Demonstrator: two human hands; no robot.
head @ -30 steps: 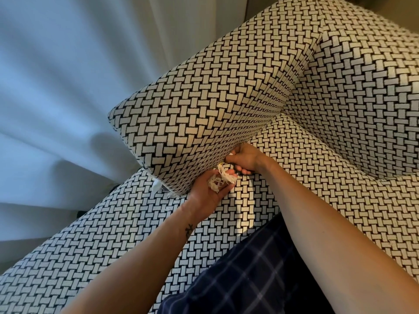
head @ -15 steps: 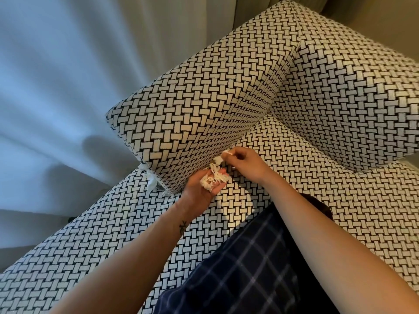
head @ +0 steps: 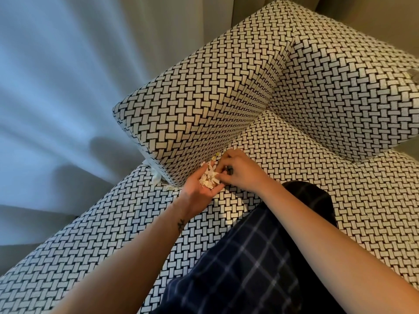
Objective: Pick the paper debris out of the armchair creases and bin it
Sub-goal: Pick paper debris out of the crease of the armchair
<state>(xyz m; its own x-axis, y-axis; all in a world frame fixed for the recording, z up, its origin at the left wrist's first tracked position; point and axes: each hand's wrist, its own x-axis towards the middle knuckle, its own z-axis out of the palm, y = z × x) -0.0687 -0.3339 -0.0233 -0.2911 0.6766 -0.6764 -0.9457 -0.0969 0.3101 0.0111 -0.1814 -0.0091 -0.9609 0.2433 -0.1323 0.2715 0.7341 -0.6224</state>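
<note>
Since half a second before, my right hand (head: 242, 171) had come off the crease and down onto my left hand (head: 199, 189), just left of centre frame. My left palm lay cupped and open under a heap of paper scraps (head: 209, 179); my right fingertips were pinched together over the heap, though whether they held a scrap I couldn't tell. I judged I was mid-collection, adding a piece to the pile. More paper (head: 156, 177) poked from the crease under the armrest (head: 192, 114), at left of middle. Next I'd need a careful reach there, keeping the palm level. No bin showed.
</note>
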